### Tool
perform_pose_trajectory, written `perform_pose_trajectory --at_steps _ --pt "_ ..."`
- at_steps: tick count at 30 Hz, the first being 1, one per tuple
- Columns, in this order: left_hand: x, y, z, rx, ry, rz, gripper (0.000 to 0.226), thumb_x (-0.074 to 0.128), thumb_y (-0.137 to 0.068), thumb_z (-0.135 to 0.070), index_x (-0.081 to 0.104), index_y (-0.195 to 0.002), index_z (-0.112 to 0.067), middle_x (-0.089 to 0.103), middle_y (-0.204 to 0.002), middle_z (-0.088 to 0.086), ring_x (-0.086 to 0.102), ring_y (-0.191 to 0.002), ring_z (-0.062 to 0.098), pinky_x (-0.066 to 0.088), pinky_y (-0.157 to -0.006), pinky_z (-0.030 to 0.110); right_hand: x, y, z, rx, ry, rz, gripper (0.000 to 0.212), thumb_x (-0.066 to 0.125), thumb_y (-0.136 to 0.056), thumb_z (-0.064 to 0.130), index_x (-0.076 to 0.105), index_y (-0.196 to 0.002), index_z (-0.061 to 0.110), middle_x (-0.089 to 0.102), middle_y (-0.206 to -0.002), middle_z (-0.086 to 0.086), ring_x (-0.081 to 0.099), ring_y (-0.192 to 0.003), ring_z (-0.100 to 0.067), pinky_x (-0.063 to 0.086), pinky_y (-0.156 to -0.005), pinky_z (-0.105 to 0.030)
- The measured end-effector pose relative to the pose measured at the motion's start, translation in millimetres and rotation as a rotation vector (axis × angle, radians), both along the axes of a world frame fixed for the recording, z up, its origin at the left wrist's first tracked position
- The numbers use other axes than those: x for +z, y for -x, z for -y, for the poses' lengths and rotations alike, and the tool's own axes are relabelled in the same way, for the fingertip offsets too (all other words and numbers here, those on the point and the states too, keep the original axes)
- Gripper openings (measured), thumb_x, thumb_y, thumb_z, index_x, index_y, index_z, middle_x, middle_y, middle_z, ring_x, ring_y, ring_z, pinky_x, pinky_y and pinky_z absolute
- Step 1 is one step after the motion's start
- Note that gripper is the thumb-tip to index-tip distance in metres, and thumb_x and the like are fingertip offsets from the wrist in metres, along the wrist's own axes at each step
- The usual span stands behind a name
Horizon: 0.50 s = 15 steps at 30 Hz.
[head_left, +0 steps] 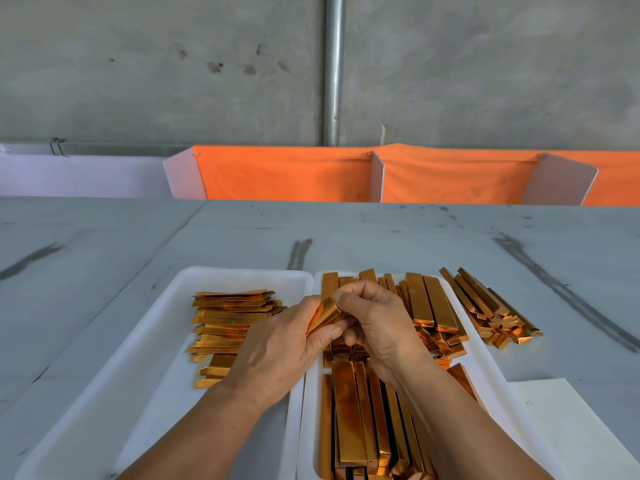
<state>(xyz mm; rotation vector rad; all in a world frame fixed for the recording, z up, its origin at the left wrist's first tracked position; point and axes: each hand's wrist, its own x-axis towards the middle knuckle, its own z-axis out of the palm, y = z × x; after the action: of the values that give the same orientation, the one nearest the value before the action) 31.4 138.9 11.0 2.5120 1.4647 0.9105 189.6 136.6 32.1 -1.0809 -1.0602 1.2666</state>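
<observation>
The person is holding one short shiny gold foil-card strip (325, 316) up between both hands, over the seam where the two trays meet. Its long axis is running from about 7 o'clock up to 1 o'clock. Its lower end is sitting in the left hand (277, 348) and its upper end is meeting the right hand (379, 323). The strip is lying at 2 o'clock from the left hand's knuckles and at 9 o'clock from the right hand's. Both hands are touching it, so neither is meaningfully nearer.

The left hand is gripping the strip from below and the side, its fingers curling round it. The right hand is bunching its curled fingertips on the strip's upper end and pinching it there. Whether a flap is being tucked in is too hidden to tell. Neither hand is opening at all.

The likely hand-off is turning on the right-hand white plastic tray (485, 362). It is lying at 5 o'clock from the hands and holding long folded gold boxes (360, 420) pointing 12 to 6. At 9 o'clock, the left-hand white plastic tray (242, 271) is carrying a stack of flat gold blanks (228, 320) lying 9 to 3. A loose heap of gold pieces (491, 313) is resting on the grey table (381, 237) at 3 o'clock.
</observation>
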Motion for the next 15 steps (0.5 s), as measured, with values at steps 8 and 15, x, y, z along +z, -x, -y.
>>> perform_pose_trajectory --at_steps 8,15 --pt "0.7 0.2 0.8 0.005 -0.009 -0.018 0.057 0.026 -0.086 -0.075 0.040 -0.124 -0.035 0.054 -0.083 -0.014 0.057 -0.072 0.004 0.043 -0.060 0.013 0.8 -2.2 0.7 -0.005 -0.066 0.072 0.009 0.069 -0.090 0.008 0.071 -0.082 0.009 0.066 -0.064 -0.008 0.054 -0.043 -0.011 0.045 -0.041 -0.020" --pt "0.7 0.7 0.7 0.020 0.012 -0.022 0.058 0.026 -0.085 -0.073 0.041 -0.125 -0.033 0.050 -0.078 -0.015 0.055 -0.069 0.004 0.037 -0.055 0.012 0.9 -5.3 2.9 -0.027 -0.111 0.194 0.014 0.067 -0.093 0.015 0.078 -0.085 0.016 0.066 -0.065 -0.018 0.052 -0.047 -0.018 0.049 -0.047 -0.024"
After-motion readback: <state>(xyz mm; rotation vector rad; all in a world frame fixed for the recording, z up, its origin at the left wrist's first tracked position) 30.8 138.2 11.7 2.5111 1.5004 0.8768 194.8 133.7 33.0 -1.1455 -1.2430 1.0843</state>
